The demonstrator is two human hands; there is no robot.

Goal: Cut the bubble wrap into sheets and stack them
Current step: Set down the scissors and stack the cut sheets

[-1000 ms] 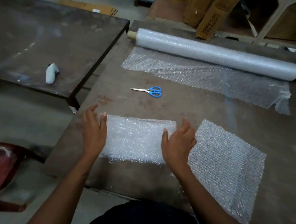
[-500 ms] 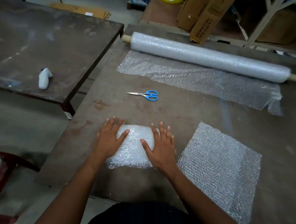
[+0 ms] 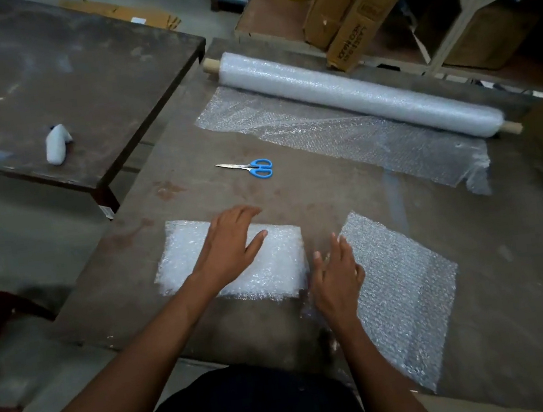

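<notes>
Dusty workshop table [image 3: 330, 194], roll of bubble wrap [image 3: 358, 92] lying along the far edge. From my feed, the left hand [image 3: 230, 245] lies flat, fingers spread, on the folded stack [image 3: 271, 264]. The right hand [image 3: 336, 275], open too, rests on the loose sheet [image 3: 408, 288] just right of it. So the right hand's nearer for carrying that sheet leftward onto the stack, I'd guess.

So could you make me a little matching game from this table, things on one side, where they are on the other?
Things:
1. scissors
2. roll
3. left hand
4. single sheet

Places:
A. far edge of the table
B. flat on the folded pile
C. mid-table, lying alone
D. near edge, beside the right hand

Pairs: 1-C, 2-A, 3-B, 4-D
</notes>
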